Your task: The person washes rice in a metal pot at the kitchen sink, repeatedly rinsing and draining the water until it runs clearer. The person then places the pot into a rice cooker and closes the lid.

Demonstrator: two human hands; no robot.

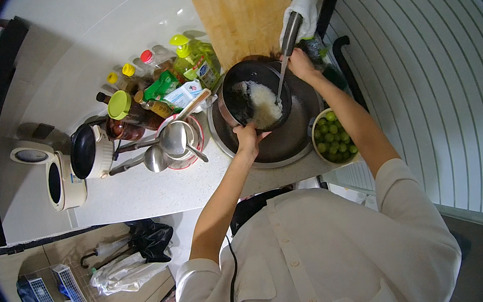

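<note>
A dark-lined cooking pot (239, 100) is tilted above a round metal sink (222, 142), with frothy white water (264, 101) inside it. My left hand (246, 138) grips the pot's near rim. From a grey metal faucet (292, 32), what looks like a thin water stream runs down into the pot. My right hand (300, 66) is just behind the faucet, at the sink's far right. Its fingertips are partly hidden, so its hold cannot be made out. A bowl (314, 137) of green grapes (333, 136) stands at the sink's right edge.
Left of the sink, a steel ladle (173, 138) and other utensils lie across a red-rimmed bowl (201, 133). Several bottles (124, 105) line the wall. A wooden cutting board (245, 16) leans behind, near a white towel (306, 3). A ribbed panel (426, 78) bounds the right.
</note>
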